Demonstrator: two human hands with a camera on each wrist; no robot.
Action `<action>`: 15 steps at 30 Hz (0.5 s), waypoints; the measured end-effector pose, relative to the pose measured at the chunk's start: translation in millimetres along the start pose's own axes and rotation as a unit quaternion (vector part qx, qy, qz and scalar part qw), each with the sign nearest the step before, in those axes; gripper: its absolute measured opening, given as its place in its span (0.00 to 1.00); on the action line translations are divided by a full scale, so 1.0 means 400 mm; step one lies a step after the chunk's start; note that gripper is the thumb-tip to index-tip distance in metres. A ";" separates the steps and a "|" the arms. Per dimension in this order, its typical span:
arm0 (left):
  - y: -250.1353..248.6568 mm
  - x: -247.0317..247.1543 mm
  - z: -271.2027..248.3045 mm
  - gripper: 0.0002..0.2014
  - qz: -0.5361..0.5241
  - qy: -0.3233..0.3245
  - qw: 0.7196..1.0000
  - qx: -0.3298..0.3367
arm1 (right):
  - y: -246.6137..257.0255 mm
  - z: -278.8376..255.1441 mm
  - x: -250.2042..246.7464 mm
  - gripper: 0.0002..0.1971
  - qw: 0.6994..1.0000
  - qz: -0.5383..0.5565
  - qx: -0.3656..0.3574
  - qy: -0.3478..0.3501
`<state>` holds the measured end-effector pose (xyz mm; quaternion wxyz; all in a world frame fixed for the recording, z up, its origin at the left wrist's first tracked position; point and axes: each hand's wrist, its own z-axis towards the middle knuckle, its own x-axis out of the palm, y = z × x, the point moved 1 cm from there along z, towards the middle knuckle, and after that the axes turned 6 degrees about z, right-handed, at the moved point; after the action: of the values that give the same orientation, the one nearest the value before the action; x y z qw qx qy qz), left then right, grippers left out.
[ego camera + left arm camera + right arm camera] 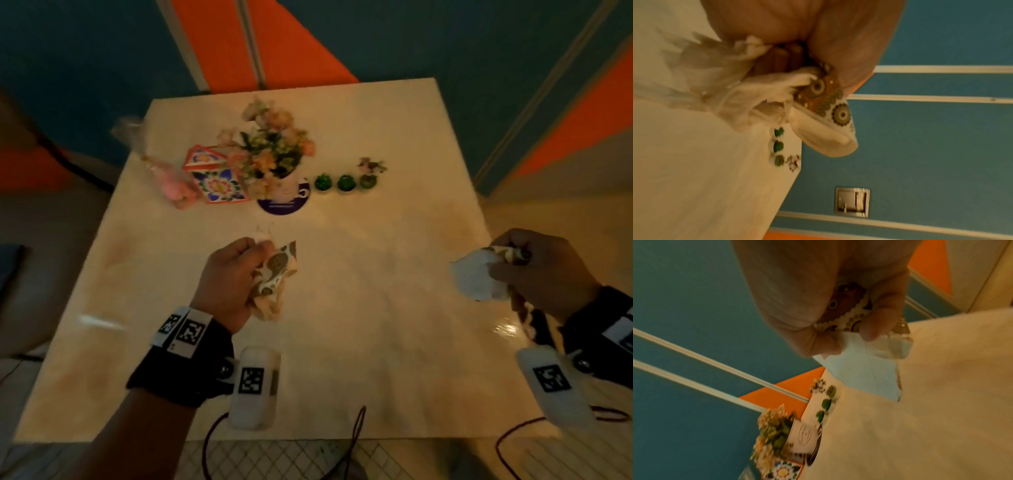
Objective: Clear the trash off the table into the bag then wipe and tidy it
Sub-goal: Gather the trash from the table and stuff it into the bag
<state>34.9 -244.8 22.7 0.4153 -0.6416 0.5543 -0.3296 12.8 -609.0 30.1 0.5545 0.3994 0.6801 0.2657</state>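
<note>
My left hand [236,274] hovers over the middle of the pale table [376,308] and grips a crushed paper cup [277,265] with a brown circle pattern, plus a crumpled clear plastic wrapper [270,306]. In the left wrist view the cup [830,113] sticks out past the curled fingers [781,56], and the wrapper [731,97] bunches beside it. My right hand [544,270] is at the table's right edge, holding a crumpled white paper piece [474,277] and a patterned scrap [513,254]. The right wrist view shows the white paper [859,369] and the patterned scrap [846,311] pinched between thumb and fingers.
At the back of the table stand a flower pot [274,154] on a dark coaster [284,205], a patterned tile box [214,178], a bag of pink sweets [171,181] and three small green ornaments [344,183]. Cables hang at the front edge.
</note>
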 end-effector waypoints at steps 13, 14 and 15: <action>-0.033 0.820 -0.027 0.14 0.155 0.197 0.965 0.077 | -0.493 -0.062 -0.337 0.08 0.989 0.017 0.147 0.025; -0.010 0.887 -0.025 0.13 0.184 0.209 0.958 0.074 | -0.537 -0.055 -0.343 0.09 0.986 0.019 0.164 0.038; 0.021 0.948 -0.016 0.12 0.218 0.220 0.948 0.073 | -0.576 -0.047 -0.346 0.10 0.982 0.026 0.180 0.045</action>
<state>89.0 -619.7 3.7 0.3903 -0.3847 0.7325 -0.4039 -53.6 -847.8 -75.7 0.4351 0.4982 0.7303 0.1711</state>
